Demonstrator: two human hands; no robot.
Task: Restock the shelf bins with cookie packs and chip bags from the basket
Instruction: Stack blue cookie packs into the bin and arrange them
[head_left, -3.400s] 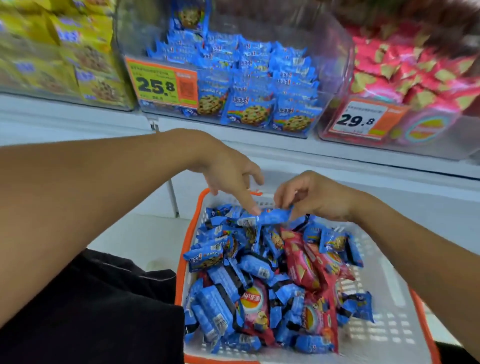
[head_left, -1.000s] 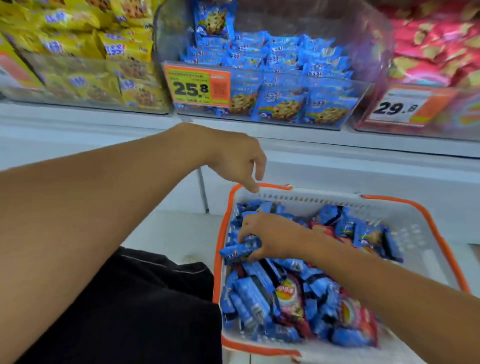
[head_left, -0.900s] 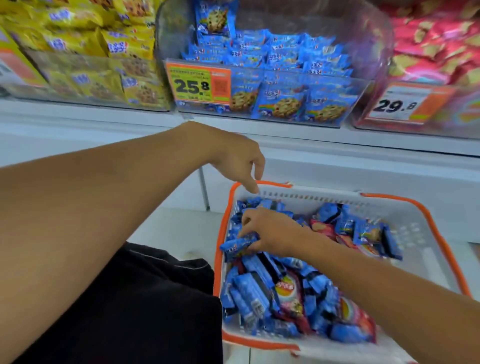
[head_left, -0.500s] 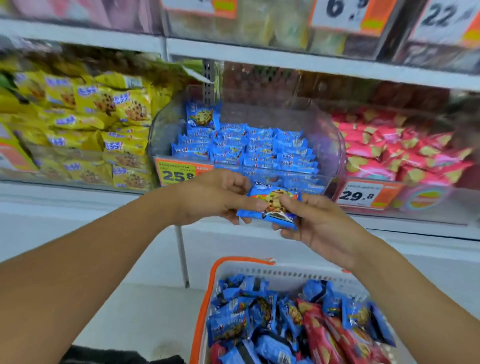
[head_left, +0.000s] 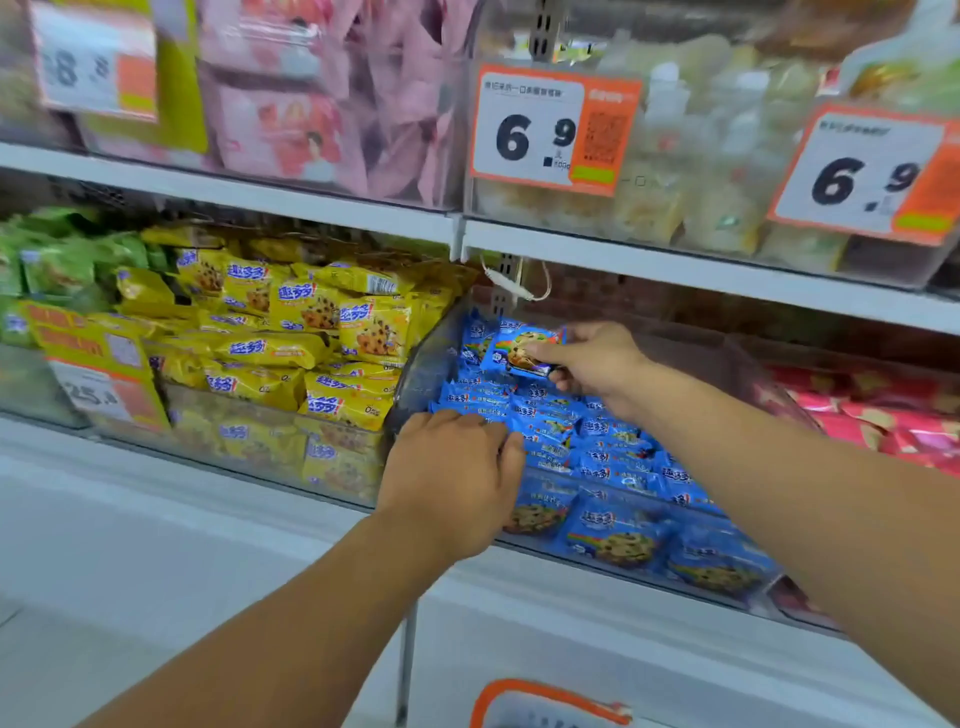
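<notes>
Head view, nearest first: at six o'clock the orange rim of the basket only just showed at the bottom edge, where half a second earlier its load of blue and red packs had filled the lower frame. The gaze had lifted from basket to shelf. Up from there, near the centre, the left hand lay over the front edge of the clear bin, fingers bent onto the stacked blue cookie packs; whether it gripped one or merely pressed the row flat could not be told. Beyond it, toward twelve o'clock from that hand, the right hand pinched a single blue cookie pack between thumb and fingers, holding it just above the back rows of the same bin. A moment earlier both hands had held that pack together in front of the bin; now the right hand alone carried it inside. That suggested one pack was about to be set down, with many left in the basket. At nine o'clock sat the bin of yellow cookie packs, at three o'clock the red chip bags. Farthest, at twelve o'clock, the upper shelf bore a price tag reading 6.9
</notes>
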